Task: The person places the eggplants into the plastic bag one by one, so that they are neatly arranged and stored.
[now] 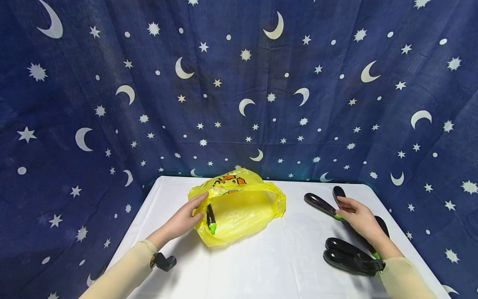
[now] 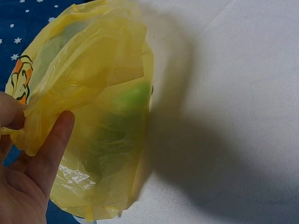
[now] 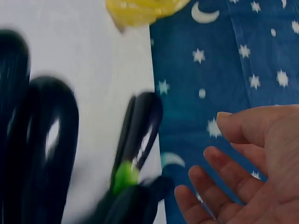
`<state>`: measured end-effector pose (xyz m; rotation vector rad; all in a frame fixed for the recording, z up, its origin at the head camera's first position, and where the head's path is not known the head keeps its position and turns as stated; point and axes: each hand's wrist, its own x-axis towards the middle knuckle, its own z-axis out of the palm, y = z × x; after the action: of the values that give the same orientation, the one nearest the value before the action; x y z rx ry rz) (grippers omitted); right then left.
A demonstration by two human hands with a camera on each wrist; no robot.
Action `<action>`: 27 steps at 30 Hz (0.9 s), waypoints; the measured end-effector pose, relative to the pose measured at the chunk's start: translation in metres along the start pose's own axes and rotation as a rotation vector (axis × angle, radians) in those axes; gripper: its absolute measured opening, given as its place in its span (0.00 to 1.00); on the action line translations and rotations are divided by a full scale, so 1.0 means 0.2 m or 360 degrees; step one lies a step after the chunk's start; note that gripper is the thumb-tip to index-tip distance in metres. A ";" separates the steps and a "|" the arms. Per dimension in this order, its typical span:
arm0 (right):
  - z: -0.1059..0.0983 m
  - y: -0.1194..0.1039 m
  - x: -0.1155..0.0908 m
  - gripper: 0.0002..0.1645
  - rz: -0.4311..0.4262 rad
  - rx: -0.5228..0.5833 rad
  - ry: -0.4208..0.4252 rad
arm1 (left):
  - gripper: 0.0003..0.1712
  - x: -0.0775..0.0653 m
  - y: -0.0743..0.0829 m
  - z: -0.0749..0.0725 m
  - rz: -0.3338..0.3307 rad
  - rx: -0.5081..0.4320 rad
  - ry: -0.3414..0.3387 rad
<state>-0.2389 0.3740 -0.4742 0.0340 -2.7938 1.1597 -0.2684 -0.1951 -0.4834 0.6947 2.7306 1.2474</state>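
Observation:
A yellow plastic bag (image 1: pixel 242 211) lies on the table with its mouth facing me. My left hand (image 1: pixel 188 214) pinches the left edge of its opening; in the left wrist view, the film is bunched between thumb and fingers (image 2: pixel 53 149). Inside the bag, near that edge, a dark eggplant (image 1: pixel 210 216) with a green stem end shows. On the right, my right hand (image 1: pixel 356 218) hovers among several eggplants, nearest to one dark eggplant (image 1: pixel 337 192) partly hidden behind its fingers. The right wrist view shows those fingers loosely bent with nothing between them.
Another eggplant (image 1: pixel 317 202) lies left of the right hand. Closer to me, a pair of eggplants (image 1: pixel 345 253) lies side by side under the right wrist. The white-covered table (image 1: pixel 257 270) ends at a dark blue curtain (image 1: pixel 224 145) with moons and stars.

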 end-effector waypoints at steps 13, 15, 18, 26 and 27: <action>-0.20 0.25 -0.10 0.38 0.0194 -0.0145 0.0138 | 0.39 0.01 0.01 0.00 -0.0013 -0.0007 -0.0011; -0.22 0.28 -0.11 0.38 0.0221 -0.0159 0.0150 | 0.39 0.01 0.01 0.00 -0.0014 -0.0008 -0.0012; -0.26 0.34 -0.12 0.41 0.0269 -0.0174 0.0159 | 0.39 0.01 0.00 0.00 -0.0016 -0.0001 -0.0018; -0.32 0.47 -0.14 0.54 0.0540 -0.0150 0.0011 | 0.39 0.01 0.01 0.01 -0.0032 0.0009 -0.0019; -0.32 0.49 -0.15 0.55 0.0568 -0.0152 -0.0013 | 0.39 0.01 0.01 0.01 -0.0033 0.0010 -0.0019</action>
<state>-0.2093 0.4884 -0.5015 -0.4873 -2.9372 1.0858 -0.2695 -0.1921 -0.4830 0.6704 2.7257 1.2272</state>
